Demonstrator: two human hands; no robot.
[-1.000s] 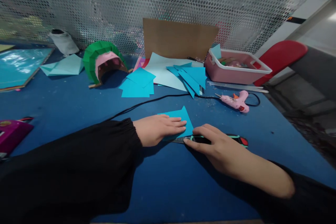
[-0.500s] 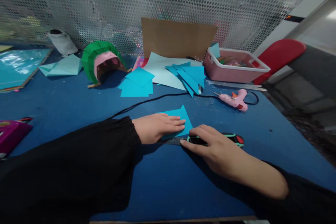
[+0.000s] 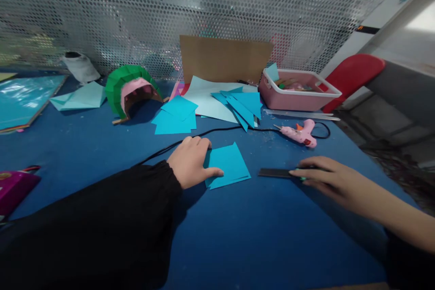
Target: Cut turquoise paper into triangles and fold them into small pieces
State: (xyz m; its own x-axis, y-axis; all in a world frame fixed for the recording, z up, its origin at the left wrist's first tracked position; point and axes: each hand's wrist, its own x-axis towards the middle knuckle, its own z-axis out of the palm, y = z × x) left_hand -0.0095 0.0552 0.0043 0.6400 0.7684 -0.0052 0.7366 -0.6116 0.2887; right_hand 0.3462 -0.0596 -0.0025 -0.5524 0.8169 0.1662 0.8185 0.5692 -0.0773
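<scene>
My left hand (image 3: pixel 190 161) rests on the blue table (image 3: pixel 258 235) at the left edge of a folded cyan paper square (image 3: pixel 228 163). Its fingers are curled at that edge and the thumb lies across the paper's near corner. To the right, my right hand (image 3: pixel 326 177) lies over the handle of a utility knife (image 3: pixel 276 172). Its dark blade end pokes out to the left, and a bit of green handle shows under the fingers. About a hand's width of bare table separates knife and paper. Black sleeves cover both arms.
A black cord (image 3: pixel 204 134) runs behind the paper to a pink glue gun (image 3: pixel 301 132). Farther back lie cyan paper stacks (image 3: pixel 176 116), a green-and-pink paper dome (image 3: pixel 131 89), cardboard (image 3: pixel 224 56) and a pink tray (image 3: pixel 299 93) against a perforated metal screen. A magenta object (image 3: pixel 13 186) sits left, a red chair (image 3: pixel 353 77) right.
My right hand has slid the knife to the right, off the paper's near edge. My left hand has drawn back from flat on the paper to its left edge, and more paper shows.
</scene>
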